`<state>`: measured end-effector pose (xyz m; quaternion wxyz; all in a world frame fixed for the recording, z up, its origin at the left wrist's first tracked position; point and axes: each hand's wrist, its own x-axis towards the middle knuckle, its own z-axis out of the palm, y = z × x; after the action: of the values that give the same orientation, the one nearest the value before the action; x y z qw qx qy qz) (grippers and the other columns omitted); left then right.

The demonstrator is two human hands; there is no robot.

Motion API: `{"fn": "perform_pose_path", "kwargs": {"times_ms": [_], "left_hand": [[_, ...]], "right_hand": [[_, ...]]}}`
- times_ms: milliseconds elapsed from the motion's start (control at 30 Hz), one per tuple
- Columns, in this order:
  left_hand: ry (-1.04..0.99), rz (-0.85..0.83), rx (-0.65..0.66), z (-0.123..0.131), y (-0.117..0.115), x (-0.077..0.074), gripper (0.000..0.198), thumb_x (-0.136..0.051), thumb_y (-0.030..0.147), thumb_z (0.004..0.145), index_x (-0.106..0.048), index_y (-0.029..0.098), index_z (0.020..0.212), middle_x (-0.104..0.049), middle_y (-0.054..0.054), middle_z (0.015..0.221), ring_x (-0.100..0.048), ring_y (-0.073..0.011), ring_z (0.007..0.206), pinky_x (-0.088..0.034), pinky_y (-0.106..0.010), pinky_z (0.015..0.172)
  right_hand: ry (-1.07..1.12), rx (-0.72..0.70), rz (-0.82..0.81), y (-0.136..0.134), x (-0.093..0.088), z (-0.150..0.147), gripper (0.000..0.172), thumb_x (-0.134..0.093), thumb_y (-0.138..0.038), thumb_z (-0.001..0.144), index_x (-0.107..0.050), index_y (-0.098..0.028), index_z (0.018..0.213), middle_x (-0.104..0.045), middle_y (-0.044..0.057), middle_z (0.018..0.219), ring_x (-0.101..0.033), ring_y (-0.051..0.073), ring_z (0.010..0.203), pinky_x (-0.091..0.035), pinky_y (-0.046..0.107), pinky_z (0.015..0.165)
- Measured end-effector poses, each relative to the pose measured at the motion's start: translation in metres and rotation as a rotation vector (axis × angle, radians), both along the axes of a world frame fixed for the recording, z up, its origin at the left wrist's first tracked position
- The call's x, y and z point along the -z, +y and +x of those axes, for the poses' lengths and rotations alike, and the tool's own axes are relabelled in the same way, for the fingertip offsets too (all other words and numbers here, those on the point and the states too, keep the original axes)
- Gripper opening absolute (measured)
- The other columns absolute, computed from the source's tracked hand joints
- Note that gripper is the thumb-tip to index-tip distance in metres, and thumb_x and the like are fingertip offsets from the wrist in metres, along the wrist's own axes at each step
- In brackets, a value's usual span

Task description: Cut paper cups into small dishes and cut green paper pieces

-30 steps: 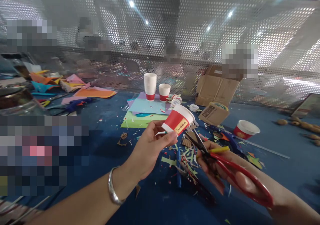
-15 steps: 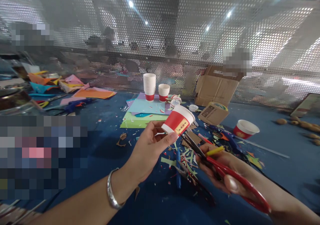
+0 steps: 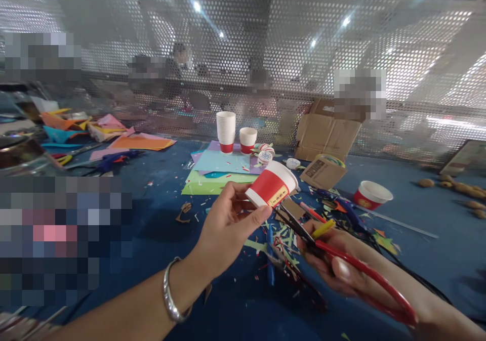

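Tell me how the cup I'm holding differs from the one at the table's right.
The held cup tilts in the grip of the left hand; the table cup stands mouth up on the blue table. The held cup looks taller, the table cup squat. The held cup shows a pale label, the table cup a gold-coloured emblem. Both are red and white.

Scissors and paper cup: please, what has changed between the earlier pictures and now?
The tips of the red-handled scissors in the right hand moved left and slightly down, towards the paper cup's lower side, near the left thumb. Nothing was newly grasped or released. The left hand holds the cup as before; the cup stack stayed in place.
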<state>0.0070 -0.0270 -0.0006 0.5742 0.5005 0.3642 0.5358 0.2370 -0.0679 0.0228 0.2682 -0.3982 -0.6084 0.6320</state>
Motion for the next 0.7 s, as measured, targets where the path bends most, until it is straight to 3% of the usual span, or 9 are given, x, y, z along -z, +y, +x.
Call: {"fn": "perform_pose_path", "kwargs": {"times_ms": [100,200,433,567,700], "left_hand": [[0.017,-0.002,-0.002,0.002,-0.001,0.0,0.036,-0.082,0.031,0.077,-0.06,0.02,0.104,-0.071,-0.008,0.105,-0.065,-0.0195,0.093,-0.051,-0.032,0.083],[0.026,-0.008,0.003,0.002,0.0,-0.001,0.037,-0.082,0.03,0.076,-0.06,0.019,0.104,-0.071,-0.009,0.104,-0.065,-0.0199,0.093,-0.051,-0.032,0.083],[0.026,-0.011,-0.019,0.003,0.004,0.006,0.037,-0.084,0.028,0.074,-0.061,0.019,0.101,-0.072,-0.008,0.1,-0.066,-0.0189,0.089,-0.051,-0.032,0.08],[0.021,-0.02,-0.081,0.005,0.005,0.007,0.042,-0.085,0.028,0.073,-0.059,0.019,0.105,-0.072,-0.008,0.105,-0.068,-0.0184,0.091,-0.052,-0.031,0.081],[0.038,0.046,-0.108,0.005,0.007,0.006,0.041,-0.086,0.027,0.073,-0.056,0.021,0.1,-0.073,-0.004,0.096,-0.069,-0.0167,0.087,-0.053,-0.029,0.078]], "right_hand": [[0.03,-0.026,-0.041,-0.004,0.002,-0.006,0.061,-0.06,-0.075,0.081,-0.054,-0.02,0.106,-0.042,-0.002,0.076,-0.027,0.008,0.057,-0.024,0.021,0.045],[0.035,0.021,-0.04,-0.007,0.004,-0.009,0.06,-0.059,-0.076,0.081,-0.051,-0.02,0.101,-0.034,-0.005,0.071,-0.021,0.006,0.053,-0.016,0.021,0.043],[-0.004,-0.008,-0.096,-0.006,0.017,-0.004,0.051,-0.057,-0.068,0.089,-0.048,-0.019,0.099,-0.034,-0.006,0.071,-0.024,0.006,0.055,-0.019,0.02,0.045],[0.003,0.073,-0.137,-0.008,0.021,-0.004,0.051,-0.059,-0.068,0.088,-0.048,-0.02,0.101,-0.032,-0.006,0.071,-0.024,0.006,0.055,-0.019,0.019,0.045],[0.05,0.09,-0.135,-0.009,0.019,-0.011,0.051,-0.06,-0.069,0.087,-0.049,-0.02,0.097,-0.031,-0.007,0.069,-0.021,0.005,0.052,-0.016,0.019,0.043]]}}
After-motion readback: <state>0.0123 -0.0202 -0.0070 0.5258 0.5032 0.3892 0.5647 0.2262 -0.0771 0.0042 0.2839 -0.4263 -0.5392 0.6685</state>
